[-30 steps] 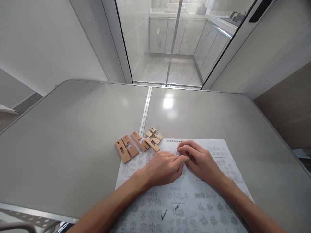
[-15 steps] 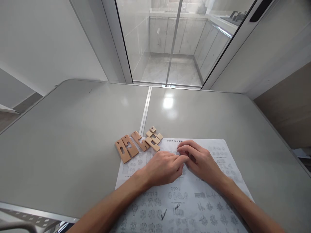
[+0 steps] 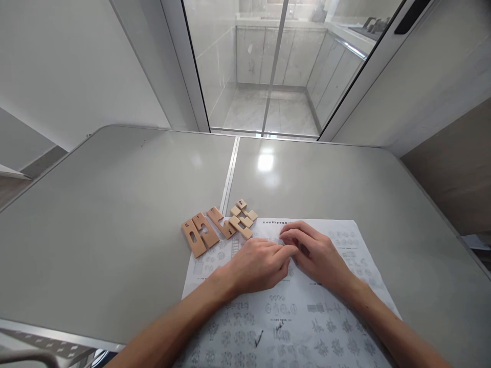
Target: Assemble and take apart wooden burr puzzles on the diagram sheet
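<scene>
Left hand point(image 3: 258, 264) and right hand point(image 3: 315, 251), fingers curled and touching, rest on the paper point(image 3: 330, 327), holding nothing visible; wooden pieces point(image 3: 218, 226) lie at the paper's far-left corner.

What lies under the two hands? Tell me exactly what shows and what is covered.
Both the left hand and the right hand rest on the printed sheet, which lies on the grey table. Whether the fingers pinch anything small is hidden.

Bright, even daylight comes from the far side through the glass door point(image 3: 276, 66), leaving a white glare patch on the grey table point(image 3: 265, 162). Shadows are soft and faint, lying just under the forearms. The centre is sharp; straight edges bow toward the corners, and the near right forearm smears slightly
</scene>
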{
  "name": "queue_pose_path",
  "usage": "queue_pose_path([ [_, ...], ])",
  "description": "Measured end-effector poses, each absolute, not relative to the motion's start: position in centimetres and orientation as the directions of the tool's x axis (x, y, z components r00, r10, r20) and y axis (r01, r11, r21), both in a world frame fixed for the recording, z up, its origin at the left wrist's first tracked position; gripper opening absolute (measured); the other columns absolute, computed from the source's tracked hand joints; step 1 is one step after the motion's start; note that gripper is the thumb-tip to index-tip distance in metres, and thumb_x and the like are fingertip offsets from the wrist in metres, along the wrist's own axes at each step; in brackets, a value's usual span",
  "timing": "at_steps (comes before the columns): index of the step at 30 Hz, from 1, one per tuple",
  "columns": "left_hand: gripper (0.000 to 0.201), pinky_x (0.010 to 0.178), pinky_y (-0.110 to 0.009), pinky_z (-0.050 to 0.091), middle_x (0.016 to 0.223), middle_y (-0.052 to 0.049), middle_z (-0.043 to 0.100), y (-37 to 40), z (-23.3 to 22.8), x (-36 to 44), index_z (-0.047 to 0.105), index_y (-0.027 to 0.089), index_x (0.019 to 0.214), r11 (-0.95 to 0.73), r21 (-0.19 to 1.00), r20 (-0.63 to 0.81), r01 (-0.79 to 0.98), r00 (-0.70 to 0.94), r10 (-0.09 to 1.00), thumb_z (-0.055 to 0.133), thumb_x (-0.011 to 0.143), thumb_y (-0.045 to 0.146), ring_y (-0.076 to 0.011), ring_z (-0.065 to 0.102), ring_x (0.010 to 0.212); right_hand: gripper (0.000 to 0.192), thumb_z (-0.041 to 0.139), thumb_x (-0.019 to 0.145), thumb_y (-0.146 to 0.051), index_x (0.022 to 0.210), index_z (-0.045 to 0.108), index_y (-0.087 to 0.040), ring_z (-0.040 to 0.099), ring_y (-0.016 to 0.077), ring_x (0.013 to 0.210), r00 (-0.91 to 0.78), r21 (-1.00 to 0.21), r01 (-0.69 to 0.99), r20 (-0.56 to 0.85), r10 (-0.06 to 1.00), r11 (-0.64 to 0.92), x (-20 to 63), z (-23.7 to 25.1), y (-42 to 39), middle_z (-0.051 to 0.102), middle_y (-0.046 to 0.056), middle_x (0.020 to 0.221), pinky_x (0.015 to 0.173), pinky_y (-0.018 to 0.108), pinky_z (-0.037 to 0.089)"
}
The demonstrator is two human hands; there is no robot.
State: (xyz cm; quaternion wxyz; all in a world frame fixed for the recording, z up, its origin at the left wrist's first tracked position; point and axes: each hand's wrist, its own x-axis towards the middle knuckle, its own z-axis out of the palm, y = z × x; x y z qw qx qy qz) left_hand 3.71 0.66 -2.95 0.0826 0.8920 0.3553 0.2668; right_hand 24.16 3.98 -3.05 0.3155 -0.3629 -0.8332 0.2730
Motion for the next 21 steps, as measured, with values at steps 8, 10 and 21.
queue_pose_path([
  [8, 0.021, 0.057, -0.028, 0.047, 0.066, 0.003, 0.068, 0.65, -2.97, 3.68, 0.063, 0.018, 0.100, -0.735, 0.337, 0.416, 0.589, 0.608, 0.677, 0.044, 0.097, 0.008, -0.0146, 0.064, 0.057, 0.023, 0.053, 0.101, -0.008, 0.101, 0.067, -0.026, 0.063, 0.0149, 0.073, -0.536, -0.687, 0.441, 0.315, 0.784, 0.577, 24.26, -3.14, 3.96, 0.071, 0.005, 0.112, 0.062, 0.031, 0.051],
  [10, 0.021, 0.057, -0.028, 0.047, 0.065, 0.003, 0.067, 0.65, -2.96, 3.67, 0.063, 0.018, 0.100, -0.736, 0.332, 0.416, 0.590, 0.608, 0.676, 0.044, 0.096, 0.008, -0.0147, 0.064, 0.056, 0.023, 0.052, 0.101, -0.008, 0.101, 0.067, -0.026, 0.063, 0.0151, 0.073, -0.536, -0.688, 0.440, 0.313, 0.784, 0.576, 24.27, -3.14, 3.97, 0.071, 0.005, 0.112, 0.062, 0.031, 0.051],
  [21, 0.020, 0.057, -0.029, 0.048, 0.068, 0.003, 0.069, 0.65, -2.87, 3.69, 0.064, 0.017, 0.102, -0.736, 0.331, 0.417, 0.590, 0.608, 0.675, 0.046, 0.096, 0.009, -0.0156, 0.065, 0.057, 0.022, 0.052, 0.102, -0.010, 0.101, 0.066, -0.026, 0.063, 0.0154, 0.070, -0.535, -0.679, 0.442, 0.325, 0.780, 0.586, 24.21, -3.05, 3.97, 0.072, 0.006, 0.112, 0.060, 0.031, 0.051],
])
